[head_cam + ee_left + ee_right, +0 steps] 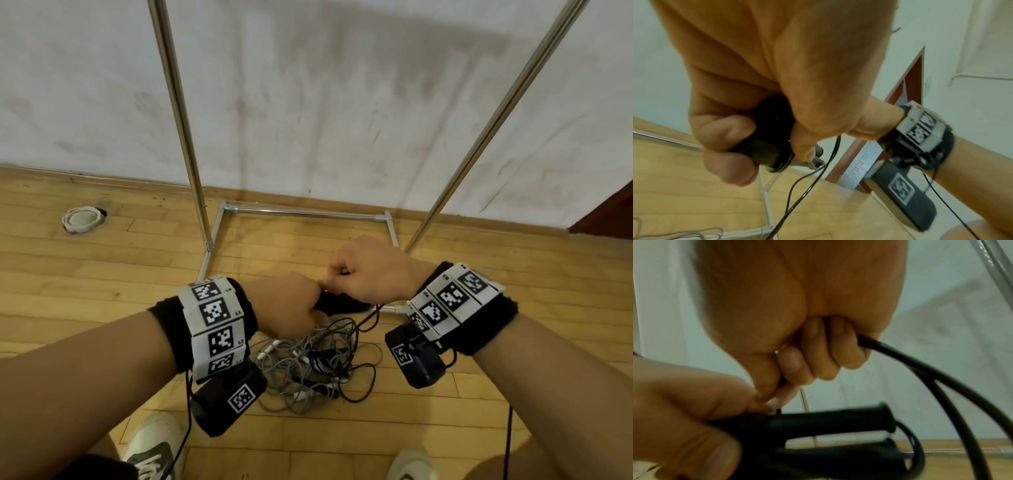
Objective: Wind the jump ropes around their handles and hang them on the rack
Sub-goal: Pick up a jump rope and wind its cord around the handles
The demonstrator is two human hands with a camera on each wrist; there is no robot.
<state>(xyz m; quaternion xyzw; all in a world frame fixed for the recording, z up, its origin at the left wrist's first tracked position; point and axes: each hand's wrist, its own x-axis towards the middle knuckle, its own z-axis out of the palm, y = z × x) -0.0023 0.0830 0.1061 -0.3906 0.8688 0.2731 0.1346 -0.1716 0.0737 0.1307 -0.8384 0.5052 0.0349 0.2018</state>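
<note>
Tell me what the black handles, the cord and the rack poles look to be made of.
Black handles: matte, light-absorbing, likely foam or rubber grip. Black cord: smooth with a faint sheen, probably PVC-coated. Rack poles: bright mirror-like streaks, evidently polished or chromed metal tube.

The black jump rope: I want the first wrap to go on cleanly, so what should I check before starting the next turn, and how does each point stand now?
1. Both black handles held together in the left hand: ok.
2. Right hand gripping the black cord: ok.
3. Cord free of the tangled pile of ropes on the floor: cannot tell; it runs down towards the pile.
4. Wraps already on the handles: cannot tell, the fingers hide that part.
5. Rack within reach, straight ahead: ok.
</note>
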